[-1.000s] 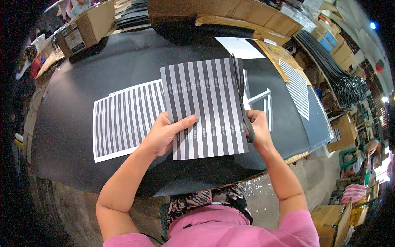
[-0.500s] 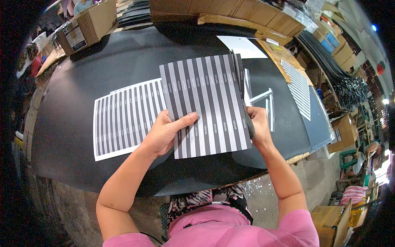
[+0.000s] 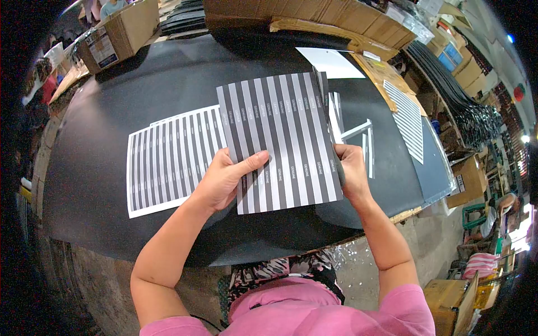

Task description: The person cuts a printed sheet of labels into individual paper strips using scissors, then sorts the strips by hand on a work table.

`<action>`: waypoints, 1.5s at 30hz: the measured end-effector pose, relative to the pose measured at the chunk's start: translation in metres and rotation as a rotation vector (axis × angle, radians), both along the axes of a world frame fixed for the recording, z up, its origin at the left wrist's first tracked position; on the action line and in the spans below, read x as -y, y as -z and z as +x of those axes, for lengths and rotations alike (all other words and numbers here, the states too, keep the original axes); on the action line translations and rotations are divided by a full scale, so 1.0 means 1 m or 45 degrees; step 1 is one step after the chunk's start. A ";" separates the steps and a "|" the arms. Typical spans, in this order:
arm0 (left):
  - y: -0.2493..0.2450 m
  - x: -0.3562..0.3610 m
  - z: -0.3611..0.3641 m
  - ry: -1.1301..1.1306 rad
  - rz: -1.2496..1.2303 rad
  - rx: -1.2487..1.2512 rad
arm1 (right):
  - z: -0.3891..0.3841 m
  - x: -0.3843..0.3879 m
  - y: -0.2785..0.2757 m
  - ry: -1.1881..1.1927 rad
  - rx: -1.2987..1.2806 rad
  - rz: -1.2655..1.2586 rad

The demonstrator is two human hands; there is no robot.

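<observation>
A striped black-and-grey sheet (image 3: 280, 145) printed with small words such as "GENUINE" is held up over the table. My left hand (image 3: 227, 179) grips its lower left part, thumb on top and fingers underneath. At the sheet's right edge, my right hand (image 3: 353, 171) is closed around the dark handles of scissors (image 3: 340, 171). Their blades run up along that edge and are largely hidden; a narrow dark piece stands at the top right corner. Beside my left hand, another striped sheet (image 3: 168, 159) with white borders lies flat, partly covered by the held one.
Cut white strips (image 3: 358, 131) lie right of the held sheet on the black-covered table (image 3: 95, 168). Farther back are a white sheet (image 3: 330, 63), a striped sheet (image 3: 406, 120) and cardboard (image 3: 314, 19). A carton (image 3: 120, 36) stands at the back left. Scraps litter the floor (image 3: 358, 260).
The dark piece at the sheet's right edge has shifted slightly, showing more of the white strips behind it. Both hands stay almost in place.
</observation>
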State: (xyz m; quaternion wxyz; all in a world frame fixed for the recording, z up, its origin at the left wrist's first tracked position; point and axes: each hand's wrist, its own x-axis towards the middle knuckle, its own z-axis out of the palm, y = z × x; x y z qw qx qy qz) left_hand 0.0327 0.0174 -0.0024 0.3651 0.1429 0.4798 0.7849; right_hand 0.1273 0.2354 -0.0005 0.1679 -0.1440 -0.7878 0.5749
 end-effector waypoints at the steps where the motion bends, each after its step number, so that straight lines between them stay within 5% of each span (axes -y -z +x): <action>1: 0.000 0.000 0.000 -0.001 0.000 0.001 | 0.000 -0.001 0.001 -0.001 0.001 0.000; 9: -0.006 0.009 -0.017 -0.318 -0.021 -0.080 | 0.025 0.007 -0.026 -0.096 0.260 -0.345; 13: -0.016 0.015 -0.022 -0.510 -0.029 -0.167 | 0.052 0.014 -0.019 -0.182 0.364 -0.254; 20: -0.009 0.016 -0.026 -0.460 0.076 -0.260 | 0.067 0.027 -0.015 -0.209 0.432 -0.006; 45: -0.006 0.012 -0.021 -0.407 0.043 -0.296 | 0.057 0.034 -0.015 -0.220 0.495 -0.013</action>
